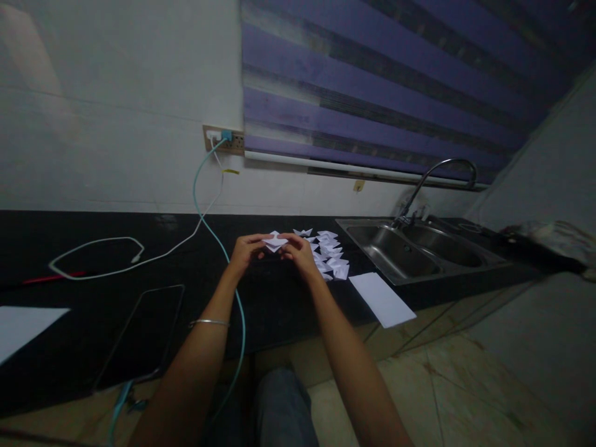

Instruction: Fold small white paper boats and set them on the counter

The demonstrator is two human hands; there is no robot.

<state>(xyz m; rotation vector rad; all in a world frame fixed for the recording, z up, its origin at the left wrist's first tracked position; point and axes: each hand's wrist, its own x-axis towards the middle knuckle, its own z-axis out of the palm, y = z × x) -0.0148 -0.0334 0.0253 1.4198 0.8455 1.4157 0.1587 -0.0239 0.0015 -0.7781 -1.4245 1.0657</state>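
Observation:
My left hand (244,251) and my right hand (298,251) are raised together over the black counter (279,298), fingers pinched on a small folded white paper piece (274,242) held between them. Just right of my hands lies a cluster of several folded white paper pieces (330,253) on the counter. A flat white paper sheet (382,299) lies at the counter's front edge, to the right of my right forearm. A thin bangle is on my left wrist.
A phone (144,335) lies on the counter at left, with a teal cable (209,205) and a white cable (102,254) running to the wall socket (223,138). Another white sheet (23,329) sits far left. A steel double sink (419,251) with faucet is at right.

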